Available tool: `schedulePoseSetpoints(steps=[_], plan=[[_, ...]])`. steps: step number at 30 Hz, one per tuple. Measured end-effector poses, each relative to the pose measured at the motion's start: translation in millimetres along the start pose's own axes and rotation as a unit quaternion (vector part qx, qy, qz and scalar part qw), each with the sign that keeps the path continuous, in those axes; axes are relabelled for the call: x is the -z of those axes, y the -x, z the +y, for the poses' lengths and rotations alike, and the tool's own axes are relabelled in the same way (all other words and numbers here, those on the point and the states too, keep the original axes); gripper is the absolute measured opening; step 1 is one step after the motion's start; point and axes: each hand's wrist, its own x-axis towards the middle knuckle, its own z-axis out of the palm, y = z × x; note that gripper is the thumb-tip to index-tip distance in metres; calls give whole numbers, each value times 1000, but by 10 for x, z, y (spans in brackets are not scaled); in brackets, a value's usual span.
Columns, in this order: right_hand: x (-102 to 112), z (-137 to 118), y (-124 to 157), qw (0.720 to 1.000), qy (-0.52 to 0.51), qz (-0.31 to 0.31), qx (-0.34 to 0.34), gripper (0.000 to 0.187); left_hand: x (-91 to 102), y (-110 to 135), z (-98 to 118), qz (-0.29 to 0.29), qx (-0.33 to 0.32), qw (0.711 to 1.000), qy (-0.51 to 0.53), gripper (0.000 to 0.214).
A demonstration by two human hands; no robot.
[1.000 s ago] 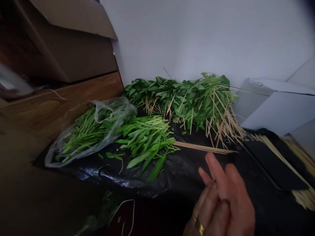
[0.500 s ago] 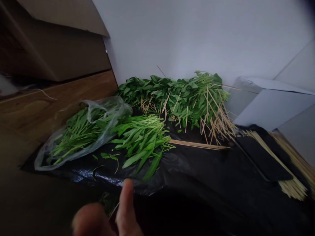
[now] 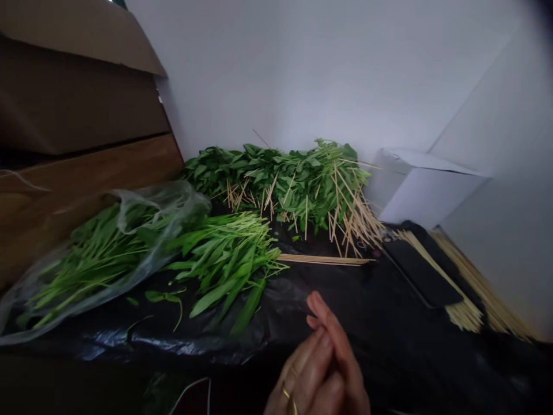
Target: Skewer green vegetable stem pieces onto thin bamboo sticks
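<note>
My left hand [image 3: 302,363], with gold rings on a finger, is pressed against my right hand [image 3: 344,346] at the bottom centre. The left fingers are closed together; whether anything is between the palms is hidden. My right fingers are stretched out and point up and to the left. Just ahead of the hands, a bundle of thin wooden sticks [image 3: 324,260] lies on black plastic sheeting [image 3: 298,294]. Its left end runs under a loose heap of green leafy stems [image 3: 228,253].
Leafy bunches with sticks [image 3: 280,178] line the white wall. On the left, a clear plastic bag [image 3: 142,276] holds more greens, below a cardboard box [image 3: 78,98]. A dark phone [image 3: 423,274] rests on pale sticks [image 3: 464,314] at right, near a white box [image 3: 425,190].
The view has swung to the right, so the greens now appear further left. One blurred hand showed at the lower left before; now both hands are together at the bottom centre.
</note>
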Motion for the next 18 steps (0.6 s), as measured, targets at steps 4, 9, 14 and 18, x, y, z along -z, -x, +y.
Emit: schedulePoseSetpoints(steps=[4, 9, 14, 18], plan=[[162, 76, -265, 997, 75, 0, 32, 55, 181, -195, -307, -4, -30, 997, -64, 83], [261, 605, -738, 962, 254, -92, 47, 37, 464, -456, -578, -38, 23, 979, -198, 67], [299, 1219, -1055, 839, 476, -259, 45, 49, 547, -557, -877, -44, 16, 959, -279, 49], [294, 1350, -1218, 816, 492, -297, 72, 43, 577, -555, -1064, -14, 12, 954, -299, 46]])
